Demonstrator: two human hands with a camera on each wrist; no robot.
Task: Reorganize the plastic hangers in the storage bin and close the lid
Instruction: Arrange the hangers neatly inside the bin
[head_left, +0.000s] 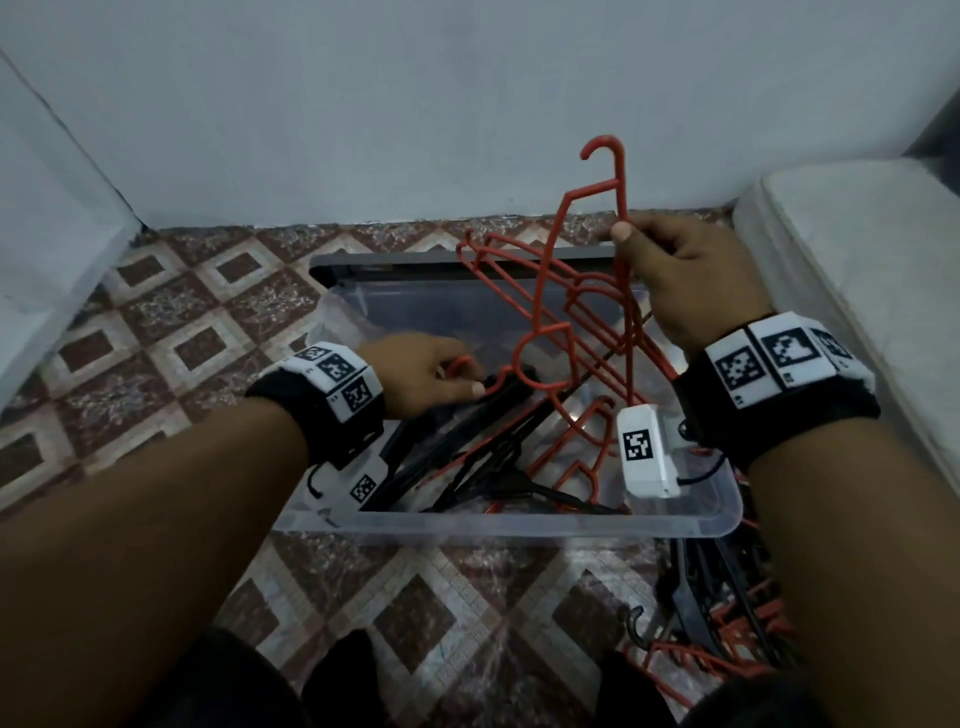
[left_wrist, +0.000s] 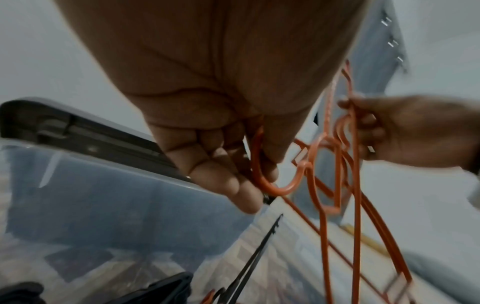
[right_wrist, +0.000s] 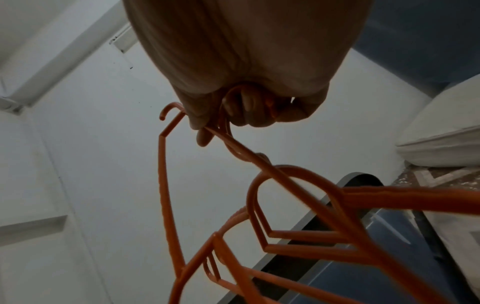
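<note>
Tiled floor under the bin. My right hand clutches red hangers above it; my left hand pinches one hook. Interlocked frames could snag and spill.

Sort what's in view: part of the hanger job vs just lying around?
Job:
- red hangers, bunch gripped by right hand
- one hook held by left hand
- black hangers in clear bin
- hanger pile beside bin

Lying about:
- white mattress
- tiled floor
</note>
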